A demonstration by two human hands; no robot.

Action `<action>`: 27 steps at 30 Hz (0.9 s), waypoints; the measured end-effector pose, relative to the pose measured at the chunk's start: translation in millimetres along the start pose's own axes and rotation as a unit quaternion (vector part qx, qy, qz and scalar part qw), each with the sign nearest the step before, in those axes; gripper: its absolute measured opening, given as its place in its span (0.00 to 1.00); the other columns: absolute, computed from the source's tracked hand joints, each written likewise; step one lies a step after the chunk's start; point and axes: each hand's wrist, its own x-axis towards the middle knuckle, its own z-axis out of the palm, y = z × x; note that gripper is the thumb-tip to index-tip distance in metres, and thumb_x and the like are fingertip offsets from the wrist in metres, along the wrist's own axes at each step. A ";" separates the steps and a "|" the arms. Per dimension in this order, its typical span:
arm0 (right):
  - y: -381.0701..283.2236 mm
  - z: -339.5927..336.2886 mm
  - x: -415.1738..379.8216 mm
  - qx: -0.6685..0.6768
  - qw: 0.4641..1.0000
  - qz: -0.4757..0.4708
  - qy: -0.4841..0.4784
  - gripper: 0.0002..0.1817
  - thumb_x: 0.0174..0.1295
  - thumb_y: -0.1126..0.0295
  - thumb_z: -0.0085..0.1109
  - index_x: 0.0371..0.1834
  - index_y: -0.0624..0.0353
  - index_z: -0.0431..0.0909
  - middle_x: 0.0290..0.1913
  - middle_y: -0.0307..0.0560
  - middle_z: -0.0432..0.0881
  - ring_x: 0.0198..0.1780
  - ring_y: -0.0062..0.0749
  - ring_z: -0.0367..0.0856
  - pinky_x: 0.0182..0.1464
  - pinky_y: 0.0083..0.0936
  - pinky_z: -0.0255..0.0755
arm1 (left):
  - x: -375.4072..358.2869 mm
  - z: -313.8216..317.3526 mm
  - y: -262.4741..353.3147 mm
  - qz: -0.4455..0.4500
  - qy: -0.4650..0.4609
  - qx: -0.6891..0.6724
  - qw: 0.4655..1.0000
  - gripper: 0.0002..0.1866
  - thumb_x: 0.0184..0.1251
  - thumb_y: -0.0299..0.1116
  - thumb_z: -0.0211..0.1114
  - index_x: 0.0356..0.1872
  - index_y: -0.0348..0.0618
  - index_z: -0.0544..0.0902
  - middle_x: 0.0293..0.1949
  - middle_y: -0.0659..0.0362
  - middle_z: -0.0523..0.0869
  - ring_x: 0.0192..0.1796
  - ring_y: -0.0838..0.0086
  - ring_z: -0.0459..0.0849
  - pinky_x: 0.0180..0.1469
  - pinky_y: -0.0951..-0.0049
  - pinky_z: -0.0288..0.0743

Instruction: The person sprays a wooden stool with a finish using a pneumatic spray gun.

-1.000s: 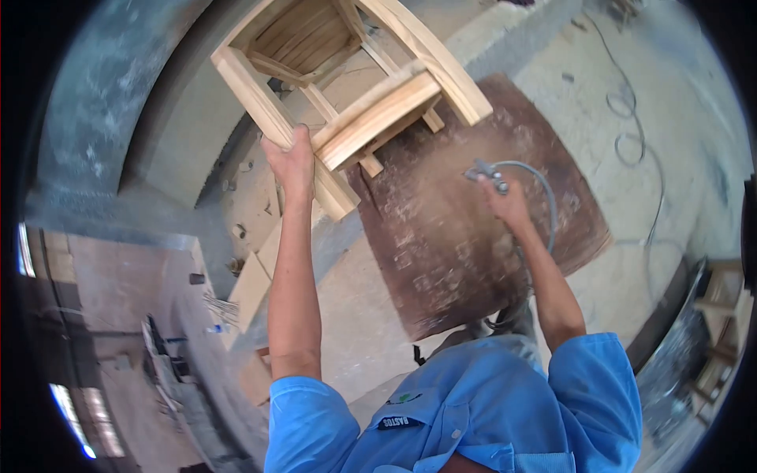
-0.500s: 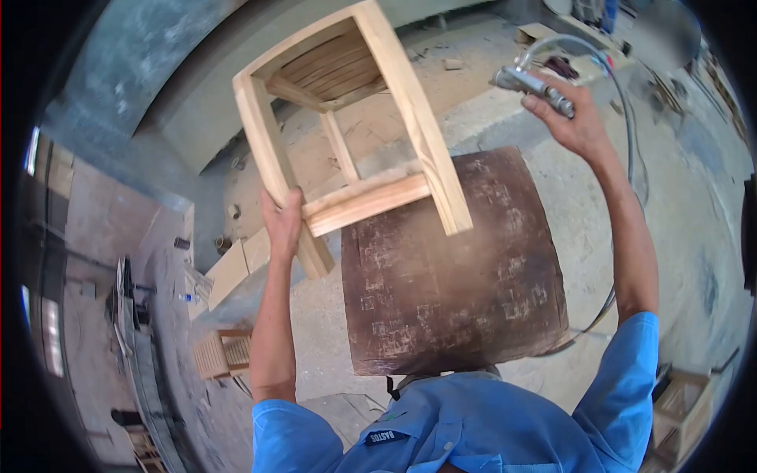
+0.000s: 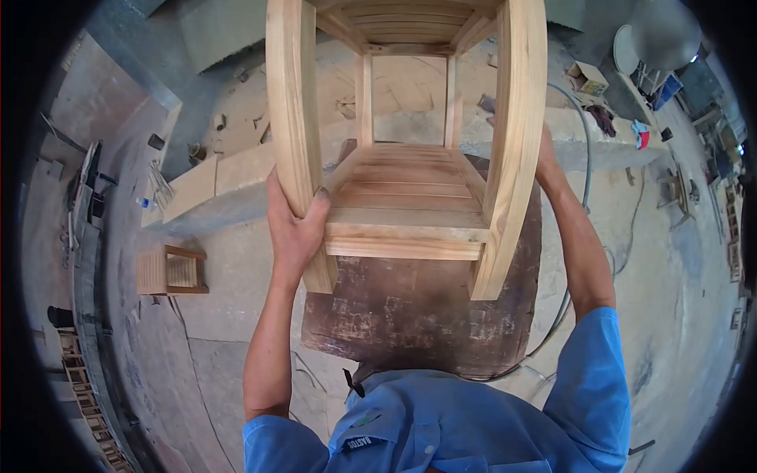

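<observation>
Here the left hand (image 3: 293, 225) grips one leg of a slatted wooden stool (image 3: 406, 197), fingers wrapped around the leg just above the lower slatted shelf, and the stool is held up in the air, tipped so its legs point toward the camera. The right hand (image 3: 544, 150) is almost wholly hidden behind the opposite leg, so I cannot tell whether it is closed on anything; a grey hose (image 3: 585, 158) curves away from beside it and runs down past the right forearm. Below the stool lies a dark, worn wooden board (image 3: 410, 323), partly covered by the stool's shelf. Beyond stands a long concrete counter (image 3: 229, 177) scattered with wood offcuts. A smaller slatted stool (image 3: 173, 270) lies on its side on the dusty floor (image 3: 236, 347) at the left.
</observation>
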 end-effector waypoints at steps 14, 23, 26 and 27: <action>-20.5 -0.6 -30.9 -0.004 0.992 0.096 -0.078 0.21 0.56 0.64 0.71 0.51 0.62 0.80 0.42 0.46 0.86 0.46 0.28 0.84 0.47 0.28 0.77 | 10.4 2.0 4.6 -0.005 -0.005 -0.008 1.000 0.28 0.59 0.29 0.62 0.62 0.33 0.67 0.46 0.49 0.79 0.49 0.67 0.78 0.54 0.67 0.72; -55.8 -41.5 -9.2 0.048 0.978 -0.073 0.187 0.20 0.58 0.67 0.66 0.53 0.63 0.81 0.37 0.61 0.86 0.37 0.42 0.88 0.39 0.30 0.77 | 26.9 7.5 10.1 -0.006 -0.005 -0.019 1.000 0.27 0.59 0.30 0.62 0.61 0.34 0.68 0.45 0.49 0.80 0.47 0.67 0.80 0.53 0.68 0.73; -84.7 -65.4 -22.2 0.040 0.976 -0.023 0.211 0.21 0.61 0.64 0.68 0.54 0.62 0.81 0.38 0.55 0.88 0.39 0.30 0.87 0.40 0.25 0.76 | 38.1 10.7 4.6 -0.004 -0.004 -0.015 1.000 0.27 0.59 0.31 0.63 0.60 0.35 0.69 0.45 0.48 0.82 0.47 0.67 0.81 0.52 0.67 0.74; -100.3 -77.1 -29.2 0.042 0.973 -0.016 0.226 0.22 0.61 0.63 0.68 0.55 0.62 0.81 0.38 0.52 0.88 0.40 0.28 0.86 0.40 0.24 0.76 | 40.3 11.0 5.1 0.000 -0.005 -0.016 1.000 0.27 0.59 0.31 0.63 0.60 0.35 0.69 0.45 0.48 0.82 0.47 0.67 0.81 0.52 0.67 0.74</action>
